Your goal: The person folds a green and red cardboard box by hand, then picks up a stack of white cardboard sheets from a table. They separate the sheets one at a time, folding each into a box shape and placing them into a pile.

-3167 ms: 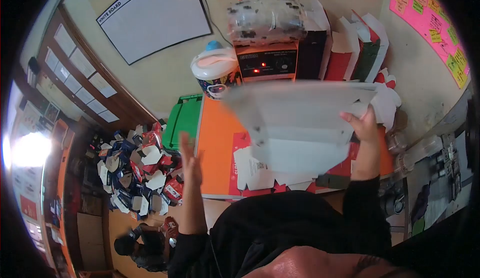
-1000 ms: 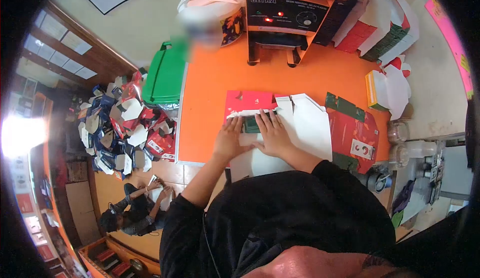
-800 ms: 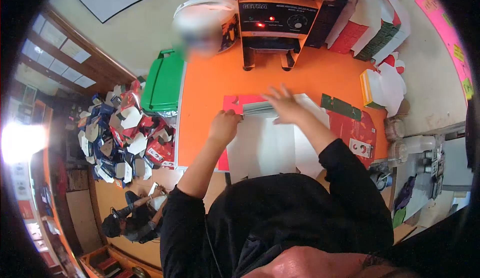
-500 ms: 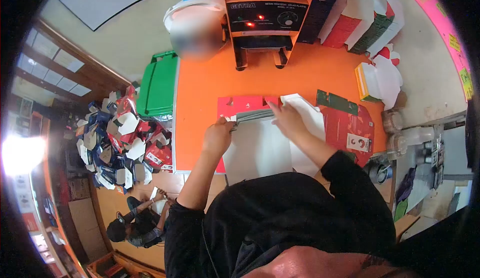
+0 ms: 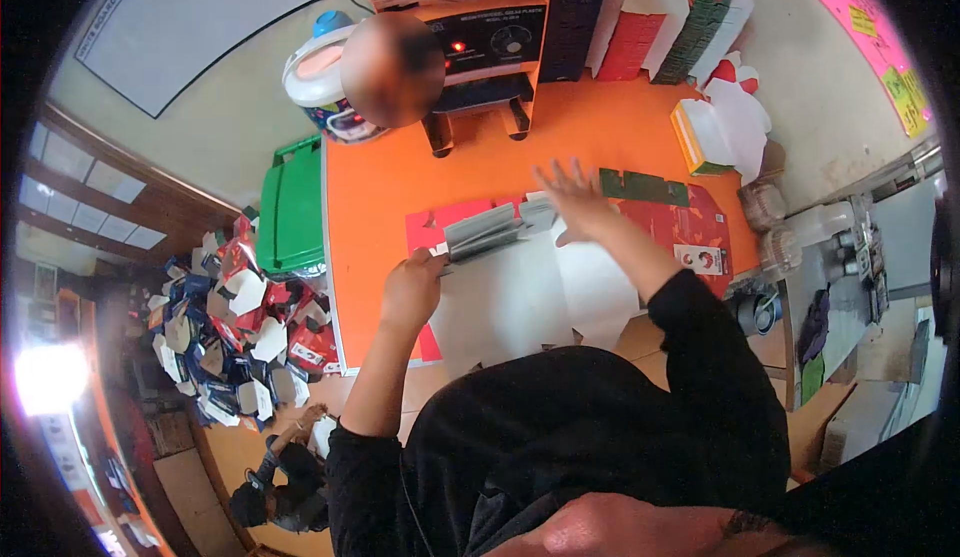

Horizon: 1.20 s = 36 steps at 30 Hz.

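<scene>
My left hand [image 5: 412,287] is closed on the left edge of a stack of white card sheets [image 5: 490,302], whose far edge shows grey folded flaps [image 5: 485,232]. Over the right part of the sheets, my right hand [image 5: 578,200] is spread with its fingers apart and nothing in it. Red printed card [image 5: 425,225] shows beyond and beside the white sheets. To the right lie a dark green card strip [image 5: 643,188] and more red printed card [image 5: 690,222].
An orange machine [image 5: 490,47] stands at the table's back beside a white bucket [image 5: 335,87]. Stacked boxes [image 5: 635,32] are at back right. A green bin [image 5: 295,207] and a pile of folded boxes [image 5: 235,327] are left. Another person [image 5: 290,477] sits low at left.
My right hand has lifted from the card edge and spread its fingers. The grey flaps have fanned upward. The whole view has shifted, with the machine now further left.
</scene>
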### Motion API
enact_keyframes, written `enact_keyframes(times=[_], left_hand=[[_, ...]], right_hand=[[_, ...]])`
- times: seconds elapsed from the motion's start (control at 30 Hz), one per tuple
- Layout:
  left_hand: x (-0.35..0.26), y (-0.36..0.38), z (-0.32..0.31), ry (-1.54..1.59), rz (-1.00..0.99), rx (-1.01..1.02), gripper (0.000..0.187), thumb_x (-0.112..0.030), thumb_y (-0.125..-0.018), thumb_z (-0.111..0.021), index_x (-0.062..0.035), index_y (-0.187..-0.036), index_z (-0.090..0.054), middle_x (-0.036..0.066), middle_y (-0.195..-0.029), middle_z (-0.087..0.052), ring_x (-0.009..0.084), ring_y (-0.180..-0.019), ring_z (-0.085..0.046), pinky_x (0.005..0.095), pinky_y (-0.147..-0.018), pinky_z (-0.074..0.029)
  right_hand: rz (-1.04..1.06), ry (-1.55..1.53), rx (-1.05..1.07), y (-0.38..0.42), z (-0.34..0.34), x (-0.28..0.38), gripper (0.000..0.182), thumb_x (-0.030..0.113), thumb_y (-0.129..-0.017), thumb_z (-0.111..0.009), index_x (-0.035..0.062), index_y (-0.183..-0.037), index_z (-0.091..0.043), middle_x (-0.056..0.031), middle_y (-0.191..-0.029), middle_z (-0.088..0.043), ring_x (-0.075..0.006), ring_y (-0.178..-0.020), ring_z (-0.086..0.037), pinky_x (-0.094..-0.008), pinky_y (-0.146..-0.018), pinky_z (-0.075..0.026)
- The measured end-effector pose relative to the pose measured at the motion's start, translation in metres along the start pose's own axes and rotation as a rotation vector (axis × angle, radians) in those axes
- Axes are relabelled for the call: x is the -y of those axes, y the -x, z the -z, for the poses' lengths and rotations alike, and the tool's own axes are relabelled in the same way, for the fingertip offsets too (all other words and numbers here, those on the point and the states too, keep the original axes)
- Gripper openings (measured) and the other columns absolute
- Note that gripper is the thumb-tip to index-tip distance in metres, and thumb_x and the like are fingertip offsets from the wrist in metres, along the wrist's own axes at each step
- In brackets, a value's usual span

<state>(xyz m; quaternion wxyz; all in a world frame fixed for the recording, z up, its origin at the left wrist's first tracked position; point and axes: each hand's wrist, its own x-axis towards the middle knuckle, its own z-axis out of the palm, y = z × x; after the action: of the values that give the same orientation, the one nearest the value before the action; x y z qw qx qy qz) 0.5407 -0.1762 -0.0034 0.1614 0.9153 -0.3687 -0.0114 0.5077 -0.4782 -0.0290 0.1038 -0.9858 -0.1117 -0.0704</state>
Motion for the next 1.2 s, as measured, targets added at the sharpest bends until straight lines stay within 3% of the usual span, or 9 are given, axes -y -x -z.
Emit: enact_keyframes(times=[0.07,0.17,0.3,0.4,0.6,0.87,0.93,1.1,1.2], left_hand=[[-0.020,0.006,0.022,-0.017,-0.004,0.017,0.026,-0.005,-0.073,-0.051,-0.0116,-0.094,-0.063,0.010,-0.081,-0.056,0.0282,-0.071,-0.059,0.0374,-0.063,-0.050],[-0.026,0.008,0.027,-0.038,0.023,0.045,0.027,-0.004,-0.073,-0.052,-0.0120,-0.095,-0.063,0.010,-0.080,-0.056,0.0278,-0.072,-0.059,0.0369,-0.063,-0.050],[-0.014,0.006,0.009,-0.009,0.118,0.036,0.025,-0.005,-0.071,-0.057,-0.0125,-0.093,-0.065,0.010,-0.081,-0.057,0.0284,-0.074,-0.059,0.0385,-0.065,-0.049],[-0.004,0.000,-0.011,-0.011,0.134,0.050,0.023,-0.006,-0.072,-0.057,-0.0121,-0.093,-0.065,0.011,-0.082,-0.057,0.0287,-0.075,-0.058,0.0386,-0.066,-0.049],[0.022,-0.011,-0.033,0.070,0.163,0.132,0.024,-0.009,-0.074,-0.057,-0.0100,-0.096,-0.063,0.013,-0.087,-0.059,0.0300,-0.078,-0.059,0.0375,-0.070,-0.049],[0.056,0.003,-0.070,0.878,0.516,-0.077,0.061,-0.005,-0.069,-0.068,-0.0048,-0.123,-0.040,0.012,-0.090,-0.061,0.0190,-0.075,-0.059,0.0291,-0.064,-0.048],[0.049,0.015,-0.072,1.079,0.598,-0.091,0.067,-0.003,-0.070,-0.068,-0.0025,-0.128,-0.034,0.014,-0.091,-0.061,0.0185,-0.079,-0.059,0.0279,-0.064,-0.048],[0.042,0.031,-0.070,1.432,0.642,0.136,0.057,-0.002,-0.074,-0.064,0.0010,-0.124,-0.036,0.015,-0.097,-0.059,0.0204,-0.089,-0.058,0.0302,-0.072,-0.050],[0.026,0.045,-0.074,1.719,0.590,0.292,0.045,0.006,-0.077,-0.055,0.0016,-0.119,-0.039,0.016,-0.104,-0.058,0.0245,-0.097,-0.057,0.0364,-0.083,-0.049]], right_hand=[[-0.139,0.005,0.558,-0.020,0.044,-0.003,0.094,0.023,-0.053,-0.079,0.0085,-0.131,-0.028,-0.0184,-0.107,-0.054,-0.0336,-0.110,-0.046,-0.0496,-0.091,-0.034],[-0.152,-0.042,0.710,-0.024,0.060,0.006,0.058,0.015,-0.061,-0.071,0.0043,-0.113,-0.047,-0.0168,-0.097,-0.058,-0.0302,-0.099,-0.053,-0.0447,-0.078,-0.044],[-0.328,0.018,0.264,0.016,0.015,0.028,0.024,0.005,-0.072,-0.049,0.0034,-0.095,-0.053,-0.0092,-0.088,-0.059,-0.0284,-0.093,-0.056,-0.0431,-0.076,-0.045],[-0.199,-0.079,-0.151,0.066,-0.046,0.030,0.032,0.016,-0.076,-0.052,0.0018,-0.105,-0.053,-0.0126,-0.103,-0.057,-0.0304,-0.105,-0.050,-0.0431,-0.089,-0.038],[-0.232,-0.125,-0.069,0.102,-0.056,0.062,0.063,0.036,-0.082,-0.052,-0.0002,-0.130,-0.033,-0.0181,-0.134,-0.035,-0.0345,-0.124,-0.033,-0.0438,-0.103,-0.021],[-0.279,-0.392,-0.095,0.088,-0.045,0.040,0.081,0.032,-0.075,-0.061,0.0033,-0.137,-0.017,-0.0190,-0.130,-0.038,-0.0364,-0.122,-0.032,-0.0439,-0.103,-0.023],[-0.316,-0.381,-0.391,0.086,-0.039,0.024,0.089,0.030,-0.071,-0.066,0.0037,-0.137,-0.013,-0.0207,-0.126,-0.040,-0.0378,-0.118,-0.036,-0.0438,-0.101,-0.026],[-0.873,-0.214,-0.286,0.137,-0.039,-0.011,0.076,0.022,-0.070,-0.071,0.0010,-0.130,-0.031,-0.0201,-0.116,-0.050,-0.0333,-0.104,-0.050,-0.0400,-0.090,-0.038],[-1.020,-1.080,0.033,0.157,-0.037,-0.007,0.061,0.018,-0.070,-0.071,-0.0024,-0.120,-0.043,-0.0152,-0.107,-0.056,-0.0253,-0.095,-0.055,-0.0357,-0.083,-0.043]])
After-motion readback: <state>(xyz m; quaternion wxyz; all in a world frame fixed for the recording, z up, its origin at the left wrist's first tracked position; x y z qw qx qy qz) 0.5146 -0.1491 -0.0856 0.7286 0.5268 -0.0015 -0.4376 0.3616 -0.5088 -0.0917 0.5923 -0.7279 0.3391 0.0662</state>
